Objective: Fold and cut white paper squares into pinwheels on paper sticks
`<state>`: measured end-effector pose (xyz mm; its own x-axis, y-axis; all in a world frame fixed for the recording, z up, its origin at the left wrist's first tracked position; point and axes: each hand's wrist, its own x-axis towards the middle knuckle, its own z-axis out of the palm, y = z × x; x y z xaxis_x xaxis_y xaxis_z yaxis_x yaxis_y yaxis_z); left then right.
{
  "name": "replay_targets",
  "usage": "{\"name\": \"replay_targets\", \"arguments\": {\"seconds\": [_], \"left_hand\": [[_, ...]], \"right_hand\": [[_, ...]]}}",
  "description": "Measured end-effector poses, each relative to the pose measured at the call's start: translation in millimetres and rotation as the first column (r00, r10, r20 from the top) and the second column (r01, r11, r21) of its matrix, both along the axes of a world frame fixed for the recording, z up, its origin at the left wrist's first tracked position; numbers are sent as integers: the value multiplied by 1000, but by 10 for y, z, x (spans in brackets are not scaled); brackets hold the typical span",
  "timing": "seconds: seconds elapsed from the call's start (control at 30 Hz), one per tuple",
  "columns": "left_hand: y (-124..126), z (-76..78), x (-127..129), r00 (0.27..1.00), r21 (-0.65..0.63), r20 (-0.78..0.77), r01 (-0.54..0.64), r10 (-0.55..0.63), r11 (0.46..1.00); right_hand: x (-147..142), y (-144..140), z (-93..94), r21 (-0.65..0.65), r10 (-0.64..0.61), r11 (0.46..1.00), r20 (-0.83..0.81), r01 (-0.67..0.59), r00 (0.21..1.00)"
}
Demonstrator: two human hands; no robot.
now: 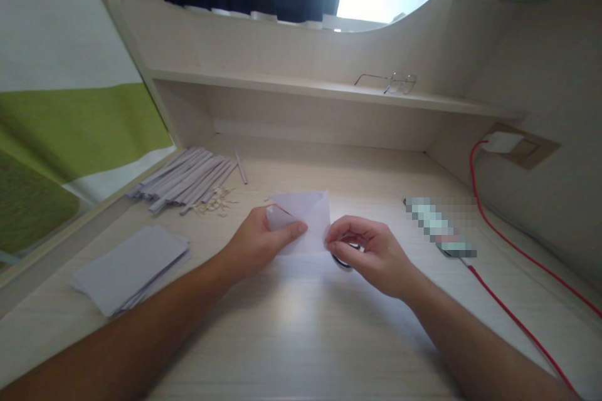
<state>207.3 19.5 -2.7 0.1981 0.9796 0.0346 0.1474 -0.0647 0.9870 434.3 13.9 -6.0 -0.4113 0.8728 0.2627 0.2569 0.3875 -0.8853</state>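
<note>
A sheet of white paper [316, 216] with a folded or curled flap is held above the desk. My left hand [263, 235] grips its left side, thumb lying across the front. Beside the paper's right edge, my right hand [369, 250] has thumb and forefinger pinched together, the tips touching or nearly touching that edge. What is between those fingertips is too small to make out. A dark-rimmed ring, perhaps a tape roll [345, 263], shows partly below my right hand; the fingers cover the rest of it.
Rolled paper sticks [188, 175] lie in a pile at the back left, near thin pale strips [216, 202]. A stack of paper sheets [132, 269] sits at left. To the right are a blurred-out phone [435, 225] and a red cable [517, 319]. Eyeglasses [399, 83] rest on the shelf.
</note>
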Motion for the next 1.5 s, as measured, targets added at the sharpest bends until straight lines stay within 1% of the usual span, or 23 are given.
{"name": "replay_targets", "arguments": {"seconds": [0.27,0.47,0.7,0.8,1.13,1.3,1.5], "left_hand": [[6,34,15,999,9,40,18,-18,1000],[-4,17,22,999,0,41,14,-14,1000],[1,33,22,998,11,49,30,-30,999],[-4,37,29,998,7,52,19,-19,1000],[-20,64,29,1000,8,17,6,-6,1000],[-25,62,34,999,-9,47,14,-13,1000],[-25,20,24,995,-17,103,4,-2,1000]], "right_hand": [[11,-16,16,16,-6,1000,30,5,1000],[14,-10,-1,12,-29,1000,36,29,999],[7,-4,-16,14,-35,999,1,35,999],[5,-3,-23,15,-37,999,-23,37,999],[14,-3,-38,36,-49,998,-31,50,998],[12,11,-53,15,-50,999,-76,51,996],[9,11,-55,9,-54,998,-95,55,994]]}}
